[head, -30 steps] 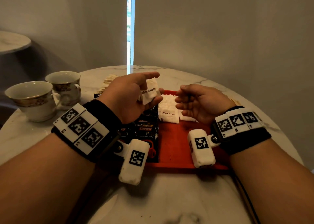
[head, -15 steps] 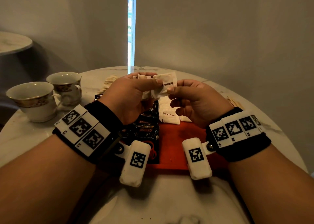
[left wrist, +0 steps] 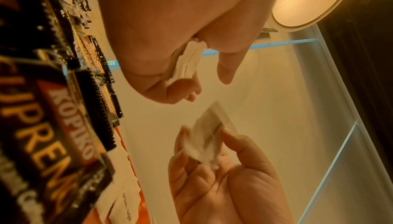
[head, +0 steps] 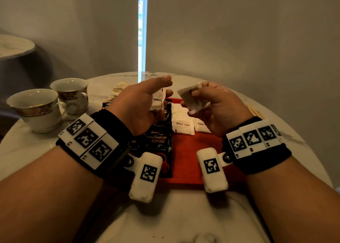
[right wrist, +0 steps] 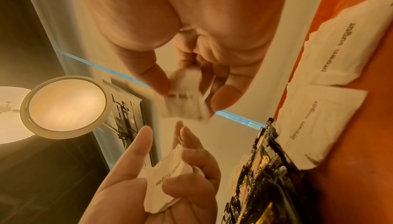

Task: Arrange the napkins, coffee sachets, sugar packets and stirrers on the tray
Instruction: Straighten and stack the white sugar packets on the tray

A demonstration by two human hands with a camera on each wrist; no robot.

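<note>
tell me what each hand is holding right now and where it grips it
The left hand holds brown sugar packets against its palm with curled fingers. The right hand pinches another sugar packet, blurred, between thumb and fingertips.

Ref = red tray (head: 191, 150). We see its near-right portion bare, so a hand can come down there from the near edge w/o touching anything. Left strip of tray blocked by dark coffee sachets (head: 160, 141), overlapping in a row. Far-centre taken by flat brown sugar packets (head: 183, 126), just right of the sachets. Above the tray's far half both hands hang, left hand (head: 139, 104) and right hand (head: 219, 106), each w/ a packet, narrow gap between them. Left of tray: two cups (head: 44, 108) on the table (head: 174, 215), well apart from tray. Far-left of tray: napkins (head: 117, 91). Right of tray: wooden stirrers (head: 255, 112), near the edge.
</note>
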